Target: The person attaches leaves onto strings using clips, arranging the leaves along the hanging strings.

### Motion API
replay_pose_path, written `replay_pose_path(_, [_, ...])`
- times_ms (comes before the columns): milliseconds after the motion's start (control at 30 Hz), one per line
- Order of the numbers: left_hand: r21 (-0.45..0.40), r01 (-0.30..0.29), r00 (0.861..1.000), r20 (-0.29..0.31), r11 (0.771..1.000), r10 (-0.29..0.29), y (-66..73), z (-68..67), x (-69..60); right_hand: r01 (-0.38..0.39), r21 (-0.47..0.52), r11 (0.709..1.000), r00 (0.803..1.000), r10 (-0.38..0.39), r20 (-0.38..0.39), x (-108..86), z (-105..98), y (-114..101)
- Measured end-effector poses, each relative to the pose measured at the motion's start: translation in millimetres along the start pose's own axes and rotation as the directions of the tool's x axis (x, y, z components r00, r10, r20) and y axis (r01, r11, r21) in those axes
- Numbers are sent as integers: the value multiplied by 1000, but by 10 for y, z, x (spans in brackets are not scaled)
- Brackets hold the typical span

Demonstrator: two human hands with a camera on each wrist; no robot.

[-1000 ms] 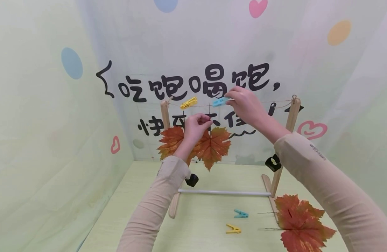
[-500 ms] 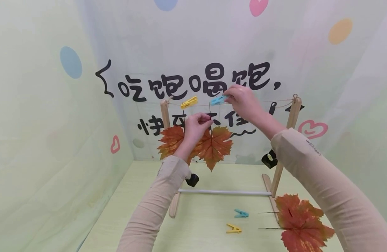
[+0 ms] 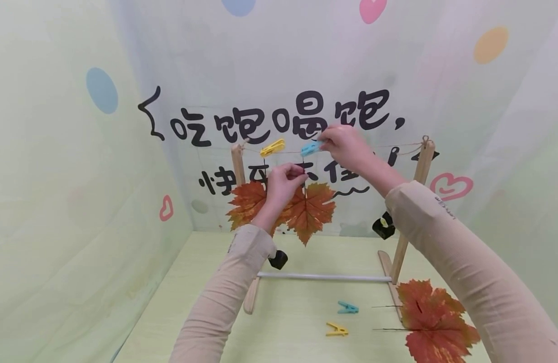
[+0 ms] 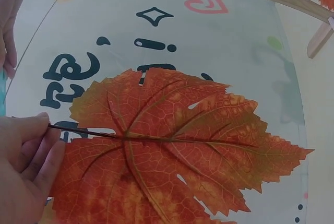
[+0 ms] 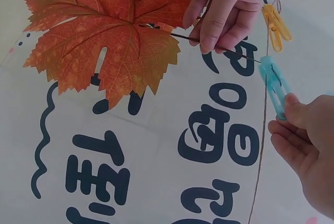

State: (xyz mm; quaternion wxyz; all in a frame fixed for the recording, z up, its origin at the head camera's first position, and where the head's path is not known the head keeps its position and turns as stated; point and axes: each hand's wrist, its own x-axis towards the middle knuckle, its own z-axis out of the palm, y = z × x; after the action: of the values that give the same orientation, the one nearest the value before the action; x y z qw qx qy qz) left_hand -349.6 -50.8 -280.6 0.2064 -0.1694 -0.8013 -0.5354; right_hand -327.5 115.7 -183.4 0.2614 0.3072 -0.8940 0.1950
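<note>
My left hand [image 3: 281,186] pinches the dark stem of an orange-red maple leaf [image 3: 310,214], which hangs below the fingers. The stem's top reaches up to a string [image 5: 259,182]. There, my right hand [image 3: 349,147] holds a light blue clothespin [image 5: 272,78] by its handle end, between thumb and fingers. In the right wrist view the clothespin's front end lies over the string and meets the stem's tip. Whether its jaws have closed around both cannot be told. To the left, a yellow clothespin [image 3: 273,147] sits on the string above another maple leaf [image 3: 246,199], partly covered by my left hand.
Two wooden posts, the right one [image 3: 423,164] in plain view, carry the string; a white rod [image 3: 324,277] joins them low down. On the table lie a teal clothespin [image 3: 348,307], a yellow clothespin [image 3: 337,329] and red-orange leaves [image 3: 435,322] with wire stems.
My right hand has shifted slightly left, bringing the blue clothespin from beside the stem onto its top. My left hand has stayed nearly still on the stem.
</note>
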Motion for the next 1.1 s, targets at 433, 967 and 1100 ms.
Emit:
replay_pose_path(433, [29, -18, 1000, 3, 999, 18, -6, 8, 39, -16, 32, 999, 997, 13, 75, -1, 10, 41])
replay_pose_path(967, [34, -17, 1000, -4, 999, 17, -24, 5, 21, 24, 65, 998, 1000, -24, -2, -63, 3, 82])
replay_pose_path(1100, [22, -15, 1000, -11, 1000, 16, -29, -5, 7, 32, 66, 997, 999, -30, -25, -104, -22, 80])
